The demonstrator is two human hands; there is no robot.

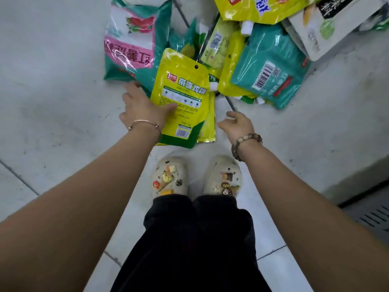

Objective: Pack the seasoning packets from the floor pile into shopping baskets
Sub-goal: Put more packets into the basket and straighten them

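The left hand (143,106) grips one yellow packet (181,89); the right hand (237,125) hangs slack, empty; two big teal bags (134,43) (269,68) crowd the floor (52,91) beyond.

The yellow pouch (182,95) carries a red brand logo, large white Chinese characters ending in 鸡精 (the first two are too blurred to read), and a barcode near its bottom edge. The green-and-pink bag (134,43) shows upside-down 红薯淀 on its pink band. The teal bag (267,66) bears a barcode and a QR code. One shoe charm (226,185) shows a golden M.
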